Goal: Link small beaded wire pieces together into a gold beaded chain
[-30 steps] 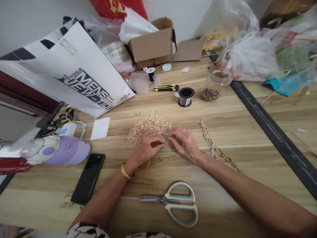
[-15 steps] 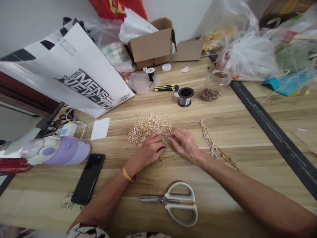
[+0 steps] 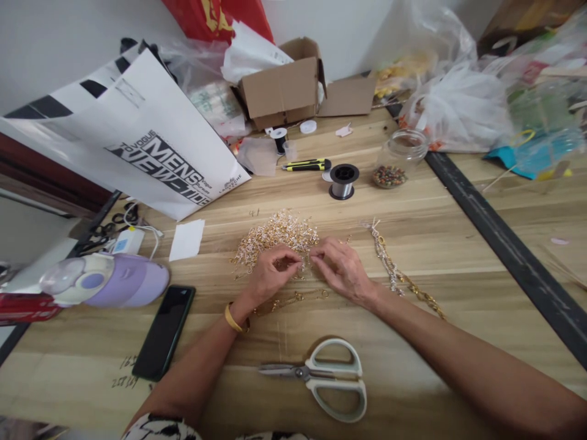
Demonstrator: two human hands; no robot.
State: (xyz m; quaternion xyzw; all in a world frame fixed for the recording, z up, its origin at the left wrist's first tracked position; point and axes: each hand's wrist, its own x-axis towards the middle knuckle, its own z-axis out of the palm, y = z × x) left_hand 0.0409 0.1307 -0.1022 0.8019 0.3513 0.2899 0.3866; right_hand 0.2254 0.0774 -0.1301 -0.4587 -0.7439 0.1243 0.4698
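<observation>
A loose pile of tiny gold and whitish bead-like pieces (image 3: pixel 270 235) lies on the wooden table. Against its near right edge, my left hand (image 3: pixel 270 272) has thumb and forefinger pinched together; whatever is between them is too small to name. Facing it across a narrow gap, my right hand (image 3: pixel 342 269) is also closed in a pinch, its contents hidden. A thin gold chain (image 3: pixel 300 297) stretches over the table just below both hands. To the right lie silver and gold chains (image 3: pixel 389 263). Nearer me are white-handled scissors (image 3: pixel 337 376), their blades pointing left.
A dark phone (image 3: pixel 164 333) and a purple bottle (image 3: pixel 131 280) are on the left, with a large white bag (image 3: pixel 151 134) behind. Further back stand a wire spool (image 3: pixel 343 182), a yellow-black cutter knife (image 3: pixel 306 165), a bead jar (image 3: pixel 398 159) and a cardboard box (image 3: pixel 282 88).
My left hand has turned and shifted slightly left, its fingers now in a rounded pinch, and more of the gold chain shows below it. My right hand stays almost in place.
</observation>
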